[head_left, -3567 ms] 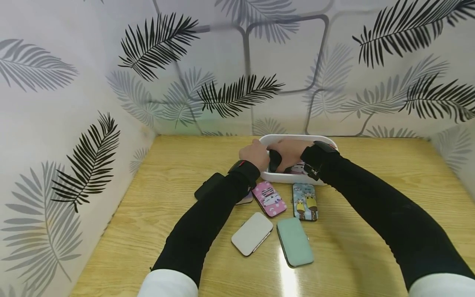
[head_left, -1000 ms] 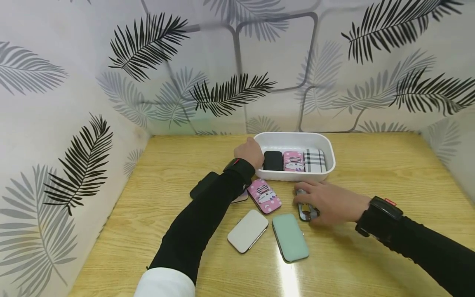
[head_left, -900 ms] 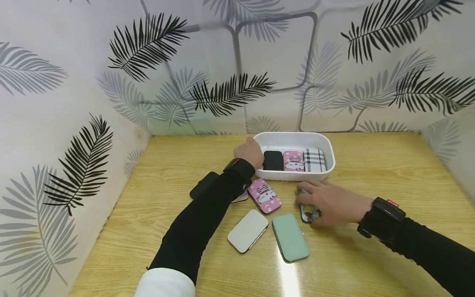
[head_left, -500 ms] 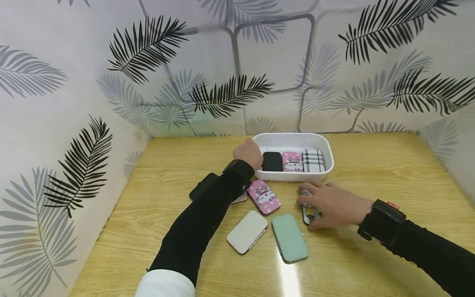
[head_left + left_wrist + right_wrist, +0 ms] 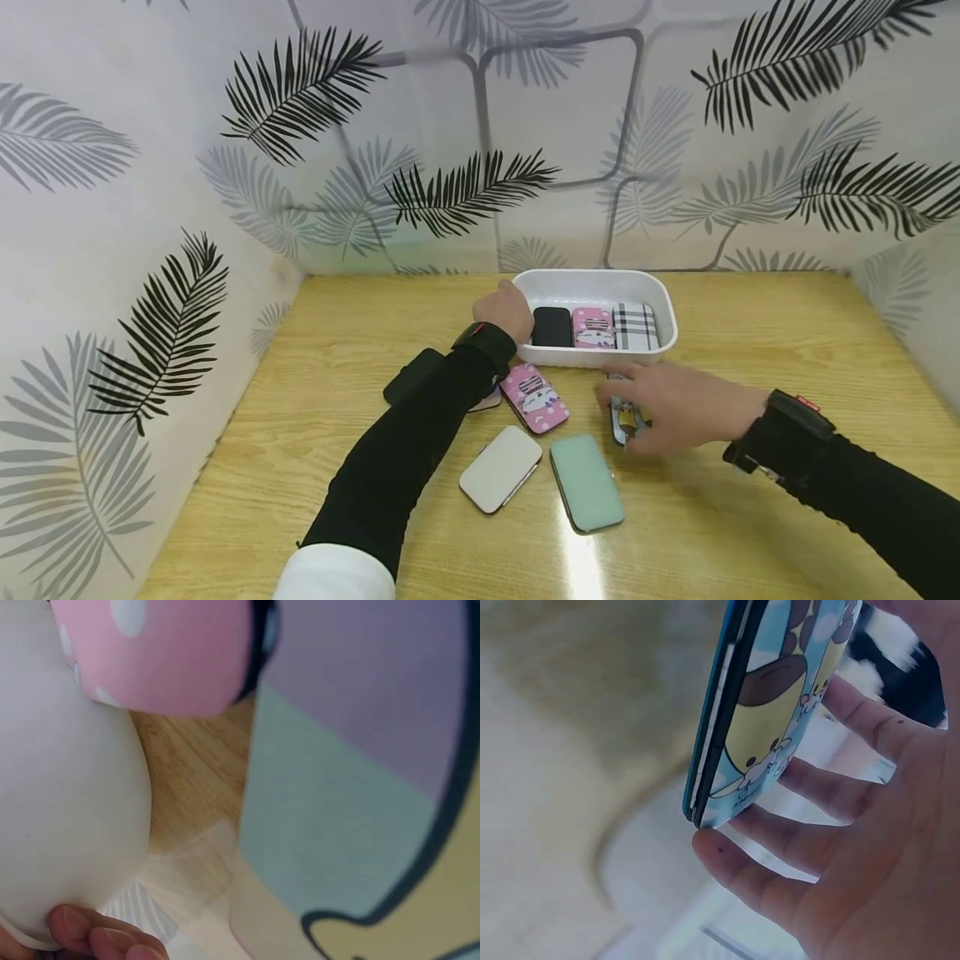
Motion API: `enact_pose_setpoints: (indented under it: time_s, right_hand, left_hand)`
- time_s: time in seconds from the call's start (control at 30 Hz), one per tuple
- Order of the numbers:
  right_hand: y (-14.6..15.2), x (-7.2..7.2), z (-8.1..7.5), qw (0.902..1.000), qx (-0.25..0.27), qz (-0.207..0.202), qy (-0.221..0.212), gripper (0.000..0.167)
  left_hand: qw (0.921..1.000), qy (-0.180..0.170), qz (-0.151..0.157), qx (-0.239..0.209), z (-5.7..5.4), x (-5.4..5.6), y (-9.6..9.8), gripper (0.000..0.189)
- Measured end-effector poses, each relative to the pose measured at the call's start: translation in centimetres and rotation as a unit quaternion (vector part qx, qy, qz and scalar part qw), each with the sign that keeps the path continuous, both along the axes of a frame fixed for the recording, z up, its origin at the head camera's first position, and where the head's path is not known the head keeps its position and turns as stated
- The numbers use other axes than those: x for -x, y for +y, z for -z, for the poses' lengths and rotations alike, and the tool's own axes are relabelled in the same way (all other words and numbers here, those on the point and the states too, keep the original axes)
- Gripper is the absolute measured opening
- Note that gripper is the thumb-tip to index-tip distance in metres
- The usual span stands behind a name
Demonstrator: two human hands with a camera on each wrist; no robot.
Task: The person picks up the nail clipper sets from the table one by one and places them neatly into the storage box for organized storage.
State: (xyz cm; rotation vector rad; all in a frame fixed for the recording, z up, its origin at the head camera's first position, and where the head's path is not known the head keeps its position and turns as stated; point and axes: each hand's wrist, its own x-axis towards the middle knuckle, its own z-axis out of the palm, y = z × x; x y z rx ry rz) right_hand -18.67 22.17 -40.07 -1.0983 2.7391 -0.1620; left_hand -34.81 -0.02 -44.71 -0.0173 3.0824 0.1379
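Note:
My left hand (image 5: 506,312) grips the left end of the white plastic box (image 5: 592,357); in the left wrist view its fingertips (image 5: 105,934) curl at the rim. My right hand (image 5: 686,408), slightly blurred, holds a small light-blue case with a giraffe print (image 5: 626,421) in front of the box. Up close in the right wrist view, the fingertips lie along the edge and end of this giraffe case (image 5: 769,727), whose metal-framed side shows. Inside the box stand a black case (image 5: 552,327), a pink cartoon case (image 5: 593,327) and a plaid case (image 5: 635,326), side by side.
A second pink case (image 5: 536,400), a cream case (image 5: 501,469) and a mint-green case (image 5: 587,483) lie on the wooden table (image 5: 750,517). A dark case (image 5: 412,375) and a pastel printed case (image 5: 337,787) lie by the left forearm. Leaf-patterned walls surround the table.
Both hands were at the box, a black case at the right hand. That hand then came out to the giraffe case, and the black case stands in the box. The left hand stayed.

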Motion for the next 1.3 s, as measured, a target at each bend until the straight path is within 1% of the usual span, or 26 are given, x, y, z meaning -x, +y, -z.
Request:
enact_pose_setpoints:
  time_s: [0.1, 0.2, 0.3, 0.4, 0.5, 0.63, 0.73, 0.83, 0.97, 1.13, 1.23, 1.3]
  right_hand:
    - [-0.2, 0.5, -2.1, 0.9999, 0.014, 0.003, 0.006, 0.051]
    - [-0.2, 1.4, -4.0, 0.9996, 0.024, 0.014, 0.011, 0.051]
    - [0.0, 3.0, -5.3, 0.9991, 0.029, 0.031, 0.008, 0.052]
    - [0.4, 5.1, -5.8, 0.9985, 0.028, 0.046, -0.001, 0.052]
    - [0.8, 7.5, -5.5, 0.9981, 0.027, 0.054, -0.010, 0.051]
    - [1.3, 10.2, -4.3, 0.9967, 0.040, 0.064, -0.030, 0.048]
    - [1.7, 11.6, -3.2, 0.9946, 0.050, 0.080, -0.044, 0.046]
    - [2.1, 12.6, -2.3, 0.9928, 0.056, 0.092, -0.052, 0.047]
    - [2.2, 13.2, -1.6, 0.9917, 0.047, 0.098, -0.068, 0.050]
    - [2.1, 13.0, -0.9, 0.9920, 0.017, 0.100, -0.075, 0.050]
    - [2.0, 12.9, -0.7, 0.9924, 0.006, 0.099, -0.073, 0.045]
    - [1.8, 12.7, -0.6, 0.9915, 0.001, 0.103, -0.079, 0.041]
  left_hand:
    - [1.0000, 0.002, 0.002, 0.002, -0.1, 0.1, -0.1, 0.044]
    - [1.0000, 0.000, 0.004, 0.007, -0.3, 0.1, -0.2, 0.044]
    - [1.0000, -0.001, 0.004, 0.008, -0.3, 0.0, -0.3, 0.044]
    - [0.9999, -0.003, 0.005, 0.011, -0.2, -0.1, -0.5, 0.045]
    - [0.9998, -0.007, 0.008, 0.018, -0.1, -0.2, -0.7, 0.047]
    - [0.9996, -0.013, 0.010, 0.022, -0.1, -0.5, -0.6, 0.048]
    - [0.9996, -0.017, 0.011, 0.018, -0.1, -0.8, -0.4, 0.046]
    - [0.9996, -0.018, 0.011, 0.018, -0.2, -0.9, -0.2, 0.044]
    - [0.9997, -0.018, 0.009, 0.014, -0.2, -0.9, -0.1, 0.045]
    - [0.9999, -0.011, 0.011, 0.006, -0.3, -0.7, -0.1, 0.045]
    - [0.9999, -0.005, 0.010, 0.013, -0.3, -0.5, -0.2, 0.043]
    - [0.9998, -0.003, 0.011, 0.017, -0.2, -0.4, -0.2, 0.042]
